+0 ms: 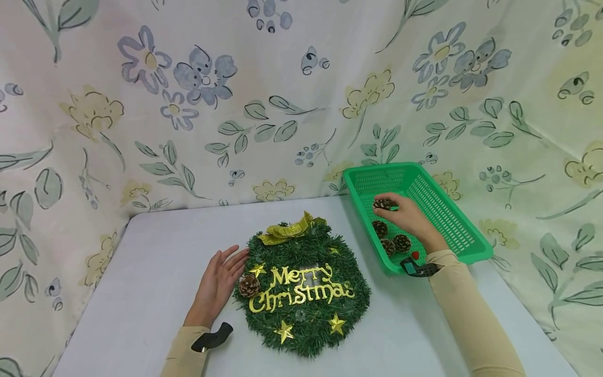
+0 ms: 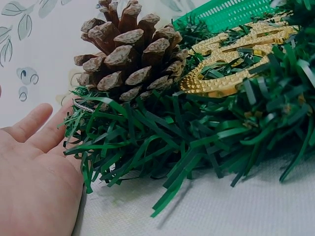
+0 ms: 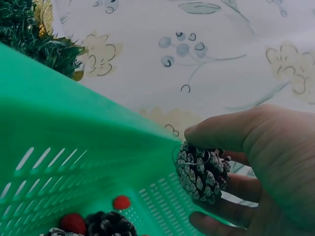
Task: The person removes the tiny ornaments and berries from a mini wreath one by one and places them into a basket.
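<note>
A green wreath (image 1: 306,335) lies on the white table, bearing gold "Merry Christmas" lettering (image 1: 301,293), gold stars and a gold ribbon bow (image 1: 287,230). One pine cone (image 1: 248,286) sits on its left side and stands large in the left wrist view. My left hand (image 1: 220,283) lies along the wreath's left edge, palm turned up, fingers extended and holding nothing. Over the green basket (image 1: 471,246), my right hand (image 1: 405,214) grips another pine cone (image 3: 202,172) between thumb and fingers. In the right wrist view it hangs above the basket's floor, near the wall.
Several pine cones (image 1: 402,243) lie in the basket's left part, with small red balls (image 3: 121,202) beside them. The basket stands at the table's right back. A floral curtain (image 1: 282,104) rises behind the table (image 1: 155,262).
</note>
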Demonstrator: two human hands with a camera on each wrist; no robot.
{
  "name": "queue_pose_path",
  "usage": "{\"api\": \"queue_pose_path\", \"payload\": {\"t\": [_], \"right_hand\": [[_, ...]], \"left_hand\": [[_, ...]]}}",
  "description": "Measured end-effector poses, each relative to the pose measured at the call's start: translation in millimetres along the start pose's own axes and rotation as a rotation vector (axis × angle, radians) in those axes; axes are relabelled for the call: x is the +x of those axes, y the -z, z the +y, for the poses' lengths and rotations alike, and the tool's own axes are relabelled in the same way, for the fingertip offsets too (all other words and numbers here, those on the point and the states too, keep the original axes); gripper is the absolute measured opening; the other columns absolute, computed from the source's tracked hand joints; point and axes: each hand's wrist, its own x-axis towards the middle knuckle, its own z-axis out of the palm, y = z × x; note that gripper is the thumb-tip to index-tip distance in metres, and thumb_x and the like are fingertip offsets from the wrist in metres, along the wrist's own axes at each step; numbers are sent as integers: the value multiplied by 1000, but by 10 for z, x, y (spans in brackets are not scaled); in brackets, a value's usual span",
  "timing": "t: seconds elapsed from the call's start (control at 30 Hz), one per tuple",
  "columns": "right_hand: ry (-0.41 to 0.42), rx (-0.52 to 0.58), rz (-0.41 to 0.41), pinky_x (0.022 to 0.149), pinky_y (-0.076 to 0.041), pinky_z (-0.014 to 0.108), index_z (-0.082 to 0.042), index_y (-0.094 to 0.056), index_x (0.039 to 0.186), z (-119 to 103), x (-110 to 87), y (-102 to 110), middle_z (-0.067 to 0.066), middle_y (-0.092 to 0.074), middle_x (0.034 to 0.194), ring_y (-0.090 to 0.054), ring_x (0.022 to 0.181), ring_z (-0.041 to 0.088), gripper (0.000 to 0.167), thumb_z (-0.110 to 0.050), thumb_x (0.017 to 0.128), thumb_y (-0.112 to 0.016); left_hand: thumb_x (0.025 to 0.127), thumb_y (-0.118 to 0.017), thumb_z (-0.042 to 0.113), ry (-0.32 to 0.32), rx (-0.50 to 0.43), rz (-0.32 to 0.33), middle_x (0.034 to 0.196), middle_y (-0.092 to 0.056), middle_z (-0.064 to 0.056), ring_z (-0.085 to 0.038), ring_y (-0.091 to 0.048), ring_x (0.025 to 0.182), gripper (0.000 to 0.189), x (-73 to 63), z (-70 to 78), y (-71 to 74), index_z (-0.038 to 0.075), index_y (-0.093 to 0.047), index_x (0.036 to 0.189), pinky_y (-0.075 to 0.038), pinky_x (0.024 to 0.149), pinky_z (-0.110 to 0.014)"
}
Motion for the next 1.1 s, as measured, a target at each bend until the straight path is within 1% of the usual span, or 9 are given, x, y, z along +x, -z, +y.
{"api": "queue_pose_path", "payload": {"t": [0.2, 0.3, 0.53, 0.7, 0.83, 0.97, 1.1], "right_hand": [[-10, -3, -13, 105, -42, 66, -12, -51, 148, 73, 37, -9, 19, -49, 149, -39, 142, 45, 55, -39, 102, -62], [-17, -11, -18, 106, -42, 66, -11, -51, 147, 103, 46, -21, 20, -50, 149, -39, 142, 46, 54, -37, 102, -62], [-14, -18, -32, 107, -41, 66, -7, -50, 148, 144, 53, -58, 21, -47, 151, -38, 142, 47, 51, -30, 103, -61], [-9, -35, -40, 108, -40, 67, -7, -50, 147, 153, 60, -67, 22, -48, 151, -37, 142, 48, 52, -33, 103, -60], [-5, -41, -47, 106, -42, 66, -7, -51, 147, 162, 59, -71, 22, -49, 150, -40, 140, 48, 52, -33, 103, -61], [8, -25, -49, 105, -44, 64, -5, -50, 147, 169, 61, -80, 23, -50, 150, -44, 138, 46, 53, -33, 103, -61], [9, -8, -46, 104, -46, 63, -7, -50, 147, 176, 63, -81, 24, -49, 151, -46, 138, 45, 54, -35, 103, -61]], "left_hand": [[111, -20, 51, -4, -11, -13, 169, -13, -23, -31, -11, 159, 71, -3, 0, 3, 6, -6, 164, -43, 112, -19], [111, -19, 50, -5, -15, -19, 169, -12, -23, -32, -9, 159, 70, -2, 2, 3, 6, -6, 163, -44, 112, -18], [111, -20, 51, -6, -24, -32, 169, -10, -23, -32, -7, 159, 71, 3, 8, 4, 6, -4, 163, -44, 111, -18], [111, -21, 51, -5, -24, -37, 170, -9, -23, -32, -6, 160, 72, 2, 9, 12, 6, -3, 164, -44, 111, -17], [111, -21, 51, -4, -25, -36, 170, -9, -22, -32, -6, 160, 72, 2, 6, 14, 6, -3, 164, -44, 111, -17], [111, -20, 51, -6, -19, -35, 170, -10, -22, -32, -7, 160, 71, 4, 3, 14, 6, -4, 164, -43, 111, -17], [111, -20, 51, -5, -14, -36, 170, -10, -22, -32, -7, 160, 71, 0, 2, 15, 6, -4, 164, -43, 111, -17]]}}
